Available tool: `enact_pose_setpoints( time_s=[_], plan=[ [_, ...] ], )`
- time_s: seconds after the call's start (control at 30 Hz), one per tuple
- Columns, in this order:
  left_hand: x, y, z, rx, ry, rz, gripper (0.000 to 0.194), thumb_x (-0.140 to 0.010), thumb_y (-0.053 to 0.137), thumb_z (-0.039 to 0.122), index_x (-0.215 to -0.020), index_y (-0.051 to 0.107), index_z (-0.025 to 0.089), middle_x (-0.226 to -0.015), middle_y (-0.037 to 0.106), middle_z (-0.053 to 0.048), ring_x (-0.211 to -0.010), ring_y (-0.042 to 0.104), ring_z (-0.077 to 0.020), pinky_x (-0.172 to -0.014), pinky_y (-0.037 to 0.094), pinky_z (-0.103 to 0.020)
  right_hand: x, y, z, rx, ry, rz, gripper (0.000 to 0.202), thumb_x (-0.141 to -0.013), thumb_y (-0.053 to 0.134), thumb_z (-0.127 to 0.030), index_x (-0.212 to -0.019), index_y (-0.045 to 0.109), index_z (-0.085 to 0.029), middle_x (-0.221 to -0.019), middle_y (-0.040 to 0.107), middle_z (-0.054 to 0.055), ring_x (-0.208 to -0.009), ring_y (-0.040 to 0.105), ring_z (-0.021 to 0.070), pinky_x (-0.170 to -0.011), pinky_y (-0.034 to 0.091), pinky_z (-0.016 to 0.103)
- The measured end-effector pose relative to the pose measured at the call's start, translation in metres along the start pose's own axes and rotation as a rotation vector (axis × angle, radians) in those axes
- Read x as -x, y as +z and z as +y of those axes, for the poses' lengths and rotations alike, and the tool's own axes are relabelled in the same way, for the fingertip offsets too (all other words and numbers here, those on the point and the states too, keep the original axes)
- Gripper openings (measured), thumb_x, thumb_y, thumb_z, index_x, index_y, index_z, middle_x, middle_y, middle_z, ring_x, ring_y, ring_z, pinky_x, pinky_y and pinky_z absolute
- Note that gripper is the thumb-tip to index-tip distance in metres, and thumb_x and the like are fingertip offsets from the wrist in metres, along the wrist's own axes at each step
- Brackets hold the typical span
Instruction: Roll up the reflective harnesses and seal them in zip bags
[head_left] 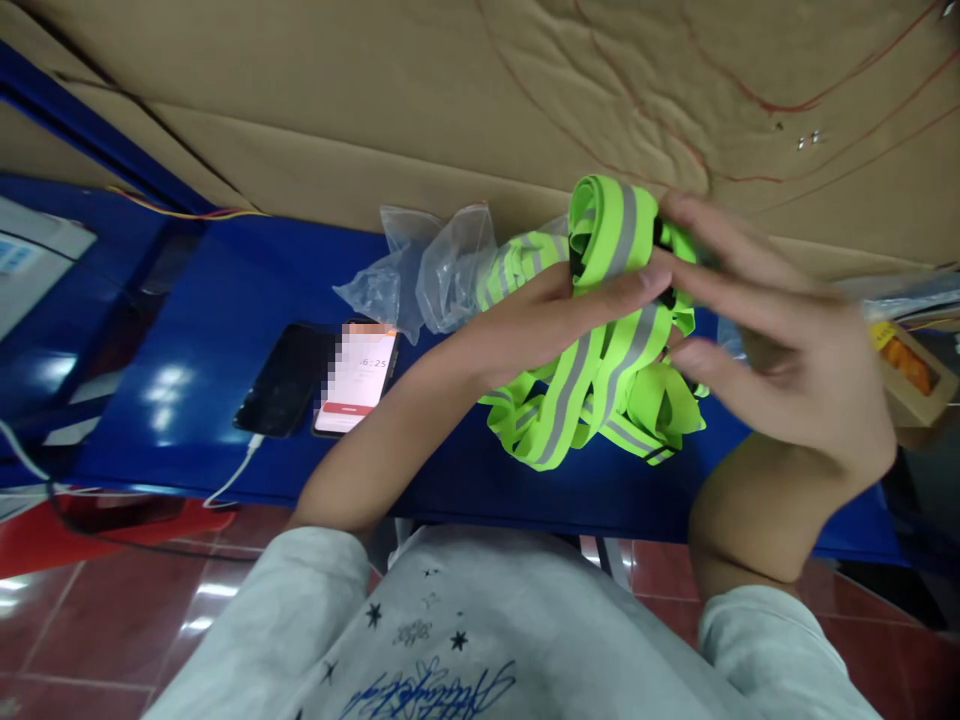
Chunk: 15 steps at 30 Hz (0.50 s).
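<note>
A bundle of neon-green straps with grey reflective stripes is raised over the blue table, its lower loops hanging down. My left hand is closed round the upper coil, thumb across the front and the other fingers hidden behind the straps. At the bundle's right side is my right hand, slightly blurred, with its fingers spread and their tips by a black part of the straps. More striped green strap lies behind my left wrist, beside clear plastic bags.
Left of my forearm lie a dark phone with a white cable and a phone with a lit screen on the blue table. Brown board stands behind. A small cardboard box is at the right.
</note>
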<state>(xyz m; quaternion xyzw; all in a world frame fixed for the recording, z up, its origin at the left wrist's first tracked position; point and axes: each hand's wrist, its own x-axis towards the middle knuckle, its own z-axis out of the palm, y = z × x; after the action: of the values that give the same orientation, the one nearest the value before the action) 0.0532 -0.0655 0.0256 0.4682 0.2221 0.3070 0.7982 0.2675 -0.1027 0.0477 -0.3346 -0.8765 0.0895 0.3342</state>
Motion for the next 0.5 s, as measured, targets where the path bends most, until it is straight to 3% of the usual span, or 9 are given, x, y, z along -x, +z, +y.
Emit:
enact_pose_setpoints(
  time_s=[0.1,0.17,0.23,0.3,0.4,0.5],
  plan=[
    [0.001,-0.008,-0.007,-0.011,0.015,-0.014,0.018,-0.098,0.070,0.034,-0.109,0.077,0.021,-0.096,0.081,0.001,-0.107,0.080,-0.0233,-0.095,0.065,-0.036,0.004,-0.002,0.009,-0.145,0.103,0.261,0.058,-0.100,0.068,-0.044,-0.155,0.057,-0.031,-0.158,0.056,0.004,-0.147,0.055,0.0293,-0.125,0.049,0.050],
    [0.001,-0.013,-0.010,-0.050,0.021,0.003,0.021,-0.092,0.075,0.033,-0.110,0.077,0.023,-0.094,0.081,0.004,-0.109,0.080,-0.0243,-0.096,0.065,-0.038,0.006,0.001,0.015,-0.163,0.163,0.241,0.068,-0.092,0.079,-0.046,-0.154,0.057,-0.032,-0.149,0.063,0.004,-0.134,0.065,0.0266,-0.117,0.056,0.044],
    [-0.001,-0.015,-0.013,-0.064,0.050,0.017,0.027,-0.087,0.080,0.034,-0.112,0.076,0.023,-0.095,0.081,0.004,-0.111,0.079,-0.0258,-0.097,0.065,-0.039,0.004,0.009,0.016,-0.164,0.234,0.209,0.060,-0.086,0.084,-0.043,-0.143,0.066,-0.031,-0.120,0.075,0.001,-0.103,0.076,0.0201,-0.099,0.065,0.040],
    [-0.005,-0.017,-0.015,-0.017,0.086,-0.008,0.027,-0.088,0.080,0.032,-0.113,0.076,0.021,-0.098,0.081,0.002,-0.113,0.079,-0.0269,-0.099,0.064,-0.039,0.000,0.020,0.013,-0.157,0.256,0.344,0.047,-0.084,0.087,-0.043,-0.125,0.074,-0.026,-0.092,0.074,-0.003,-0.078,0.073,0.0152,-0.080,0.067,0.036],
    [-0.012,-0.017,-0.020,0.148,0.090,-0.138,0.025,-0.095,0.073,0.034,-0.113,0.075,0.018,-0.107,0.081,-0.003,-0.108,0.080,-0.0271,-0.099,0.065,-0.041,-0.009,0.037,0.005,-0.062,0.213,0.534,0.043,-0.084,0.085,-0.046,-0.118,0.074,-0.023,-0.093,0.074,-0.002,-0.083,0.073,0.0168,-0.083,0.066,0.039],
    [-0.018,-0.017,-0.023,0.227,0.066,-0.240,0.028,-0.093,0.077,0.033,-0.114,0.073,0.017,-0.110,0.082,-0.005,-0.102,0.081,-0.0265,-0.095,0.067,-0.040,-0.014,0.046,0.003,-0.004,0.184,0.606,0.039,-0.089,0.080,-0.043,-0.121,0.072,-0.022,-0.107,0.077,-0.001,-0.099,0.075,0.0202,-0.094,0.064,0.044]
  ],
)
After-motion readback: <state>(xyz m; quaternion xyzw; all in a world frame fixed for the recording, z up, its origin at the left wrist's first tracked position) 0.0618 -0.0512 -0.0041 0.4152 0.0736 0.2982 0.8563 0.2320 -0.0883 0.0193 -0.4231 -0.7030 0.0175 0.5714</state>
